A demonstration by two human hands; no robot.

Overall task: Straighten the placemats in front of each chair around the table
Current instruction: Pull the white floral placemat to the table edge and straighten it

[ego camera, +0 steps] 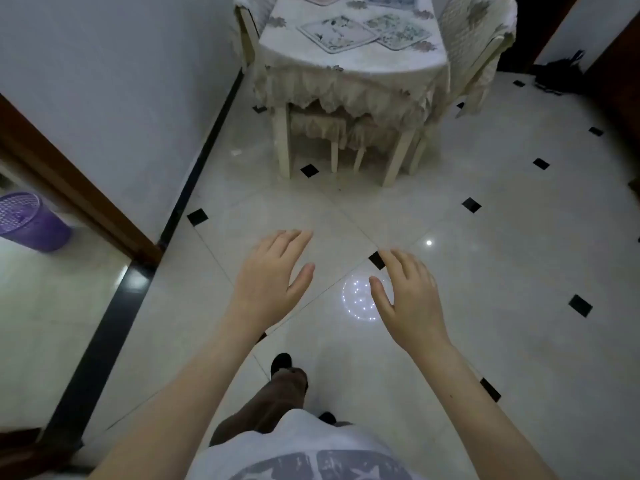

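lying askew on the far dining table (349, 69): two printed placemats, the left placemat (337, 32) rotated diamond-wise, the right placemat (401, 31) tilted and touching or just overlapping its neighbour's corner; two more cut off at the top edge. flat rounded rectangles with pale borders and a floral or figure print, probably thin and easy to slide on cloth. best done, by judgement, by closing the gap to the table first, then laying flat palms on one mat at a time and turning it square to the table edge, gently enough not to drag the lace-fringed tablecloth (341, 90) beneath. fabric-draped chairs (479, 39) flanking both sides. left hand (273, 277) and right hand (408, 296) held out over the floor, well short of the table, fingers spread and relaxed, gripping nothing. glossy pale floor tiles (502, 258) with small black diamond insets, mirroring a ceiling lamp. purple mesh wastebasket (29, 221) through the doorway at left.
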